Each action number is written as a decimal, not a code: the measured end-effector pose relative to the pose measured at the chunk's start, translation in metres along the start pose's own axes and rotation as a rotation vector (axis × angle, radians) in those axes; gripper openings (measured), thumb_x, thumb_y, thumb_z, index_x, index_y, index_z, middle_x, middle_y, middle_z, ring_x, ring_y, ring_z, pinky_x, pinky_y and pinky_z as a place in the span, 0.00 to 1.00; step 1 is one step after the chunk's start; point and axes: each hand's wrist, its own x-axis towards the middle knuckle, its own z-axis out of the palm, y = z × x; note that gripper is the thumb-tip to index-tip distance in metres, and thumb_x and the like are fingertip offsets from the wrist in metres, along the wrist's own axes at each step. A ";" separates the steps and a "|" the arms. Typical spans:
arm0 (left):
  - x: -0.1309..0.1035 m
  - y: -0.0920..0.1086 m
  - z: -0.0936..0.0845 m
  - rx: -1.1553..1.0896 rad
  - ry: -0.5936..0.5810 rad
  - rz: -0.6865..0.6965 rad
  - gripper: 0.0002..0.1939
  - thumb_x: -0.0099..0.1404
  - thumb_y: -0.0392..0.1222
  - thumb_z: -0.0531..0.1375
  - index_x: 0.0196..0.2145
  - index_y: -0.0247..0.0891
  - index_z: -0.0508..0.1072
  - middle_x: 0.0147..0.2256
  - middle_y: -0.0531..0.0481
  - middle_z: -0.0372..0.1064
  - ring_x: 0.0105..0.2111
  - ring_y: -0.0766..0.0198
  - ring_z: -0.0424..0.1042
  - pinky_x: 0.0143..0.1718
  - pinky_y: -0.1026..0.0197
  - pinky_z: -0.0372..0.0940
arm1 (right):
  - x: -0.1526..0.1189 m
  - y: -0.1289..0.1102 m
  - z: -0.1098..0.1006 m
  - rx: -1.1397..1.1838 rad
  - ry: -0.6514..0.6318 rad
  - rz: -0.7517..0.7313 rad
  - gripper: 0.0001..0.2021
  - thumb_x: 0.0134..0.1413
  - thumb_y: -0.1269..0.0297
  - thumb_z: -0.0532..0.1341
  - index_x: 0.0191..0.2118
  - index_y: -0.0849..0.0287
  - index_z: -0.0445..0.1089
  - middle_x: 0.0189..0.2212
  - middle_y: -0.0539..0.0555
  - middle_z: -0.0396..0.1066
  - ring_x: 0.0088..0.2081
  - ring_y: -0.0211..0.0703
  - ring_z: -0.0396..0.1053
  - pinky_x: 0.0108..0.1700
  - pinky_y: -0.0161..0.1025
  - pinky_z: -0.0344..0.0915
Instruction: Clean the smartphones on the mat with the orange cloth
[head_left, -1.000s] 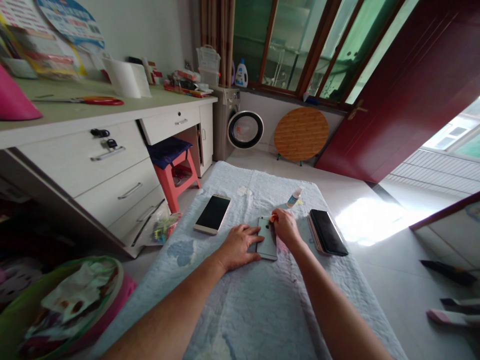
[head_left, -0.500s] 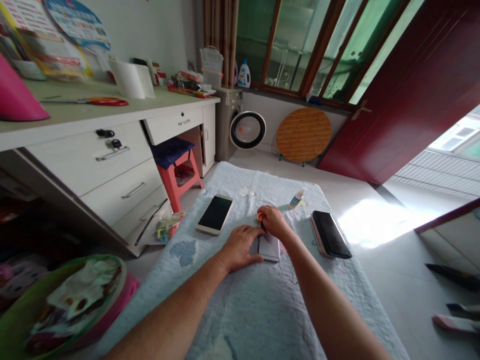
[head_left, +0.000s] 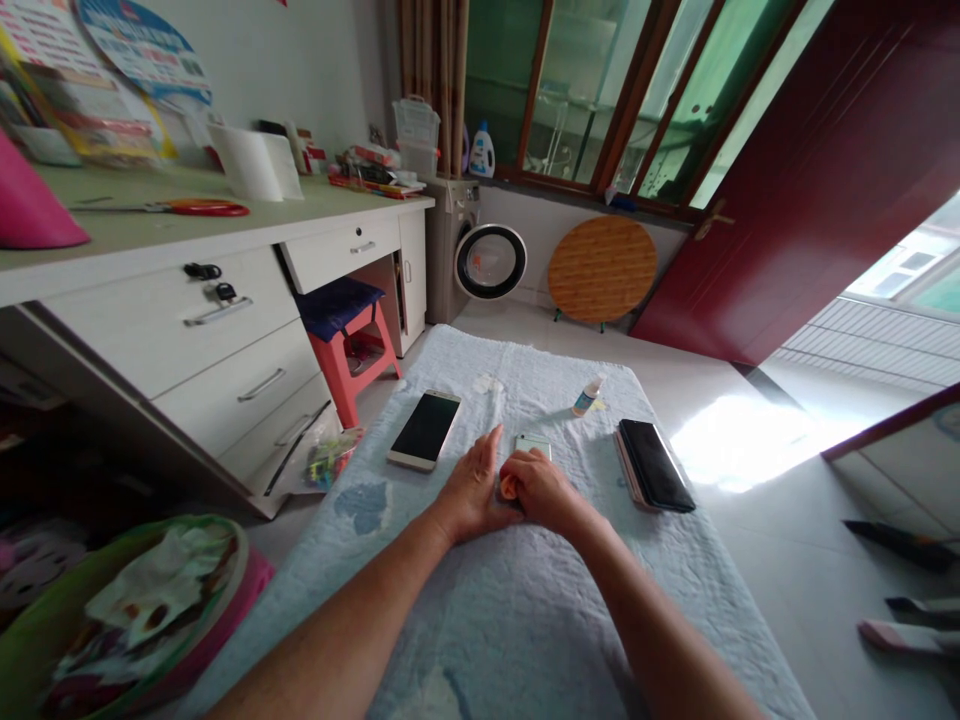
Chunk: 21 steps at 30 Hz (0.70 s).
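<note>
A silver smartphone (head_left: 534, 442) lies on the cloth with its back up, only its far end showing past my hands. My left hand (head_left: 474, 492) rests along its left side, fingers stretched out and thumb toward the near end. Over the phone, my right hand (head_left: 541, 487) is closed around a small orange thing (head_left: 509, 487); its kind is hidden by the fingers. A gold-framed smartphone (head_left: 426, 430) lies screen up to the left. Rightward lies a phone in a dark flip case (head_left: 654, 467), and a small spray bottle (head_left: 588, 396) lies beyond my hands.
A pale blue patterned cloth (head_left: 480, 640) covers the low table. On the left are a white desk (head_left: 247, 360), a red stool (head_left: 352, 365) and a pink-green bin (head_left: 244, 570). Farther off stand a washing machine with its door (head_left: 491, 262) ajar and a round wooden tabletop (head_left: 602, 272).
My right hand has slid nearer along the phone with the orange thing, uncovering the phone's far end. My left fingers have lifted and straightened. The view has shifted slightly.
</note>
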 end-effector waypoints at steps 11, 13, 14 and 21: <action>0.002 0.012 -0.010 0.232 -0.133 0.021 0.38 0.51 0.52 0.65 0.58 0.40 0.60 0.61 0.40 0.54 0.59 0.45 0.56 0.60 0.45 0.51 | -0.019 0.003 0.006 0.139 0.166 0.048 0.12 0.51 0.80 0.53 0.31 0.59 0.71 0.31 0.51 0.67 0.35 0.38 0.63 0.40 0.33 0.57; 0.002 0.012 -0.010 0.255 -0.153 0.022 0.36 0.52 0.54 0.65 0.57 0.42 0.62 0.61 0.43 0.54 0.59 0.46 0.56 0.59 0.45 0.51 | -0.016 0.016 0.009 0.124 0.253 0.076 0.12 0.52 0.79 0.53 0.31 0.60 0.71 0.31 0.52 0.66 0.35 0.38 0.63 0.41 0.34 0.57; 0.002 0.011 -0.010 0.257 -0.159 0.024 0.37 0.52 0.56 0.65 0.57 0.42 0.62 0.62 0.44 0.54 0.58 0.46 0.56 0.59 0.46 0.52 | -0.015 0.022 0.009 0.115 0.297 0.096 0.12 0.52 0.79 0.52 0.31 0.60 0.71 0.31 0.52 0.66 0.36 0.39 0.62 0.42 0.35 0.57; 0.003 0.013 -0.011 0.255 -0.184 0.005 0.40 0.53 0.59 0.64 0.60 0.44 0.59 0.62 0.47 0.55 0.58 0.47 0.55 0.59 0.47 0.51 | -0.019 0.047 0.002 0.104 0.406 0.243 0.12 0.51 0.77 0.53 0.32 0.60 0.72 0.31 0.53 0.66 0.34 0.39 0.63 0.39 0.35 0.58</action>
